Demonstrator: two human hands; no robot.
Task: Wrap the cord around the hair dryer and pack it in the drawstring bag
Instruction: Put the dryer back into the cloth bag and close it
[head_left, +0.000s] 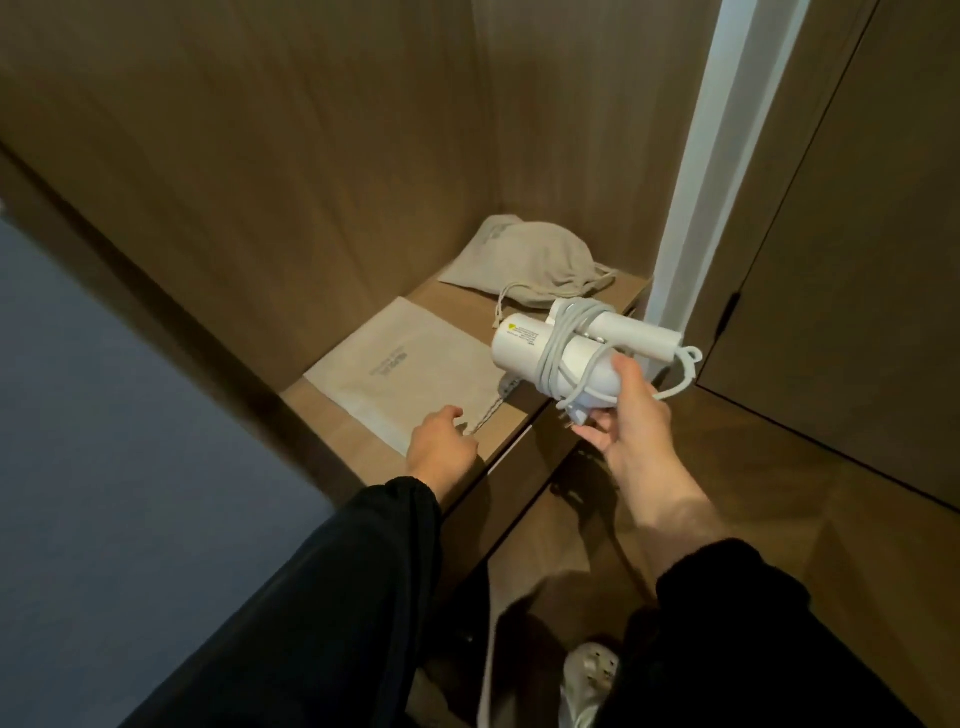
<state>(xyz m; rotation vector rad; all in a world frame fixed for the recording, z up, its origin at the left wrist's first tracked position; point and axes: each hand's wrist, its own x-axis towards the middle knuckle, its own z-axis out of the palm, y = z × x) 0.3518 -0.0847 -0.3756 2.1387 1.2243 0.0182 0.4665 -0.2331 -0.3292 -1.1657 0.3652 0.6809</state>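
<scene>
The white hair dryer (550, 358) is held in the air just past the front edge of the wooden shelf (524, 306), and everything else is placed from it: its smooth plastic barrel runs up and away to the left, its folded handle lies alongside toward the right, and the pale grey cord (563, 345) is coiled in several loops across barrel and handle together, with one loose loop sticking out at the right end and the plug hanging beneath near the palm. The right hand (626, 415) cups the dryer from below, thumb pressed on the coils and fingers curled under the body. Left of the dryer and lower, the flat drawstring bag (410, 364), thin matte beige cloth with faint print, lies on the shelf with its twisted string trailing toward the near edge. The left hand (441, 441) is the nearer one to it, fingers bent and closing toward that string, though whether they already pinch it I cannot tell. Behind the dryer sits a second, bulging fabric bag (530, 257). Opening the flat bag's mouth toward the dryer looks like the next need
</scene>
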